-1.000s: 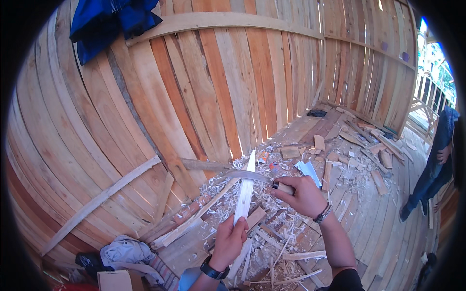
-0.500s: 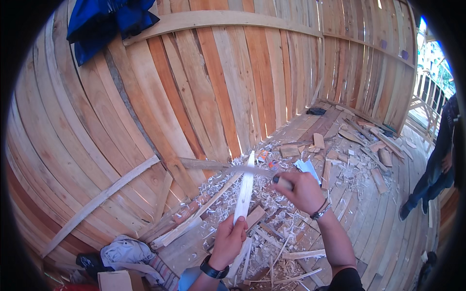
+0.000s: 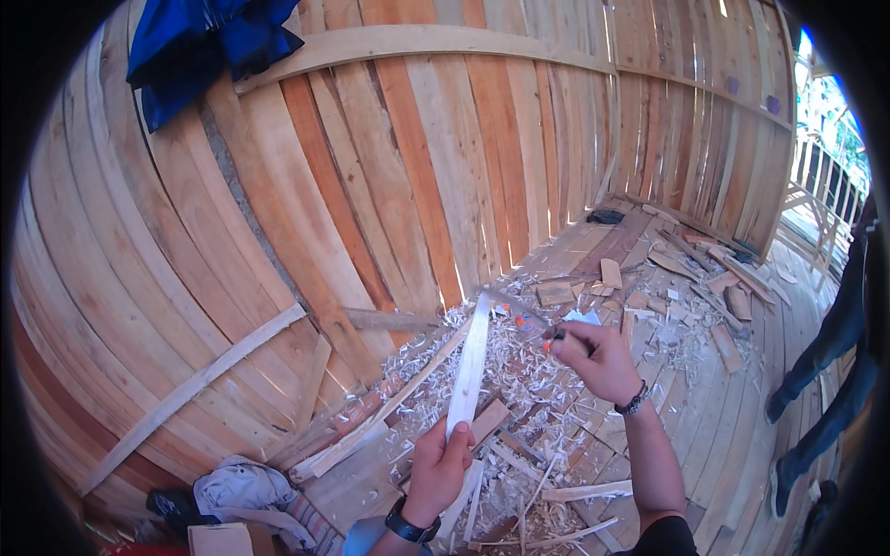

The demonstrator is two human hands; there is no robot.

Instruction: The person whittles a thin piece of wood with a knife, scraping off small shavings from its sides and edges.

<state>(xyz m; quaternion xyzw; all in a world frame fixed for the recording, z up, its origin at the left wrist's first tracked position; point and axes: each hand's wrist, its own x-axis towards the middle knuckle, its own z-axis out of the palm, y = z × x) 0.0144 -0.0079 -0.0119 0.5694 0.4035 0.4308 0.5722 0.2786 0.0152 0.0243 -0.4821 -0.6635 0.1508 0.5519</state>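
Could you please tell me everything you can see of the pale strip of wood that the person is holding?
The wood strip is long, thin and flat, of pale, freshly cut wood with smooth faces. It stands nearly upright, leaning slightly to the right at the top. The left hand grips its lower end. Its upper end meets a thin blade held in the right hand. Below and behind it lie heaps of pale wood shavings on the plank floor.

A wood strip (image 3: 470, 363) stands between the plank wall (image 3: 371, 185) behind and shavings (image 3: 519, 371) on the floor (image 3: 705, 435).
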